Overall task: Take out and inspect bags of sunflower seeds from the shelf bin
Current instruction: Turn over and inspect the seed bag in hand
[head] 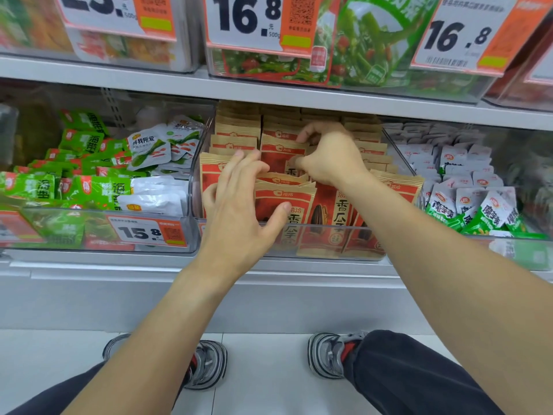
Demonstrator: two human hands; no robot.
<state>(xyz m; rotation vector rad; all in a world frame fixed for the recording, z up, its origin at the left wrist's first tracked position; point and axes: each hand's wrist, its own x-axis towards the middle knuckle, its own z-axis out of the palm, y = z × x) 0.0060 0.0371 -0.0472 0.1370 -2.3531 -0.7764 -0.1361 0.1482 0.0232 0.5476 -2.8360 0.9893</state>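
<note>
Right hand (326, 157) pinching seed bag (281, 157), left hand (239, 211) spread

Illumination is bright, even and diffuse, apparently from overhead, with only soft shadows under the shelf lip (269, 94). Mild glare washes the clear bin fronts (98, 235) and the upper price cards (245, 19). Wide-angle distortion bows the shelf lines and stretches the forearms toward the edges. The frame margins are smeared and soft; central packaging print remains legible.
</note>
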